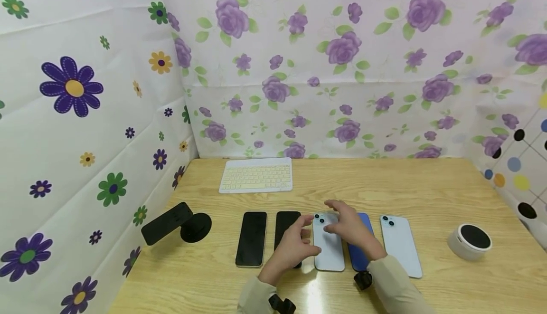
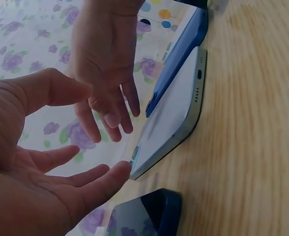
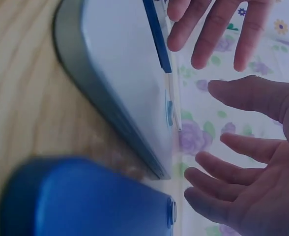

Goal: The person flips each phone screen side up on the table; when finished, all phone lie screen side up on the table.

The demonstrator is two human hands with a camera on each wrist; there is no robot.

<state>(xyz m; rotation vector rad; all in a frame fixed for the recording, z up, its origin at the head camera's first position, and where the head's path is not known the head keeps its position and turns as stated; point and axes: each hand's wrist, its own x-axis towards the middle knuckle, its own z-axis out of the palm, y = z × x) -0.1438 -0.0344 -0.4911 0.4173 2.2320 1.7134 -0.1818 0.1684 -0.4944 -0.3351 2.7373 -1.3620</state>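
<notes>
A pale blue phone (image 1: 329, 254) lies face down on the table, its two-lens camera at the far end. My left hand (image 1: 295, 243) hovers over its left side, fingers spread and loosely bent. From the other side my right hand (image 1: 353, 228) reaches over the same phone, thumb and fingers apart. In the left wrist view both palms face each other above the phone (image 2: 166, 115), with nothing between the fingers. Partly under my right hand lies a dark blue phone (image 1: 358, 258). A black-screened phone (image 1: 285, 223) is partly hidden by my left hand.
Another black-screened phone (image 1: 251, 239) lies to the left, and a second pale blue phone (image 1: 402, 247) to the right. A white keyboard (image 1: 256, 175) sits at the back. A black stand (image 1: 195, 227) is far left; a white round device (image 1: 469, 242) is far right.
</notes>
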